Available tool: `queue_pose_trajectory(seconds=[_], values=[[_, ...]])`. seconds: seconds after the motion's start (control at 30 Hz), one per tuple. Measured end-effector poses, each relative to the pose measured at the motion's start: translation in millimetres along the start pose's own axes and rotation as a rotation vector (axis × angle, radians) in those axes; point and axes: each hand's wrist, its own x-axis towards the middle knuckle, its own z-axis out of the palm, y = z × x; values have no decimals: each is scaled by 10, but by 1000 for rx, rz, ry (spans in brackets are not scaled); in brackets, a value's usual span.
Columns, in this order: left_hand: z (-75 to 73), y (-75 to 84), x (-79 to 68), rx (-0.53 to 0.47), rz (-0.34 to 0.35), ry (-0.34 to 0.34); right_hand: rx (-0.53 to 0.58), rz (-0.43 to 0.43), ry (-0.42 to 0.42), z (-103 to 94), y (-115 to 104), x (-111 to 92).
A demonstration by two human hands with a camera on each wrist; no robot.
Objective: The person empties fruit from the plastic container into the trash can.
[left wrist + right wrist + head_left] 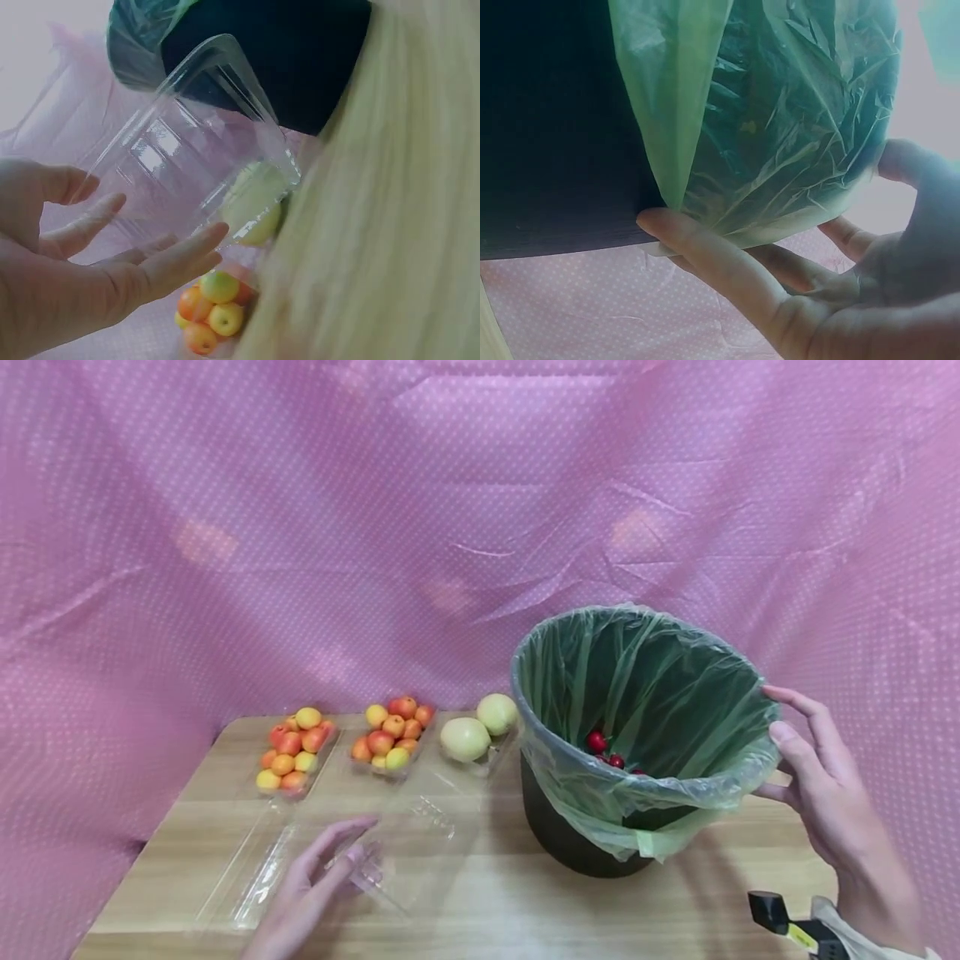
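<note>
My left hand is low on the left of the table, thumb and fingers spread around a clear plastic box. In the left wrist view the box is tilted, its edges close against the fingertips, and pale fruit shows through it. My right hand holds the right side of a dark bin at its rim, thumb on top and other fingers lower down outside. A thin green bag lines the bin and folds over the rim. Small red fruits lie inside the bin.
Two clear boxes of small red, orange and yellow fruits stand along the back left. Beside them are two pale green round fruits. Clear plastic lids lie on the wooden table. Pink dotted cloth hangs behind.
</note>
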Motion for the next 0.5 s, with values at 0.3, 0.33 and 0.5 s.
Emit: queue_pose_trajectory(seconds=[0.3, 0.33, 0.5], values=[[84, -185, 4, -280, -181, 40, 24, -5, 18, 15, 27, -13], [75, -206, 27, -314, -195, 29, 20, -7, 23, 16, 16, -19], [39, -269, 68, -341, -263, 34, -22, 1, 37, 67, -37, -25]])
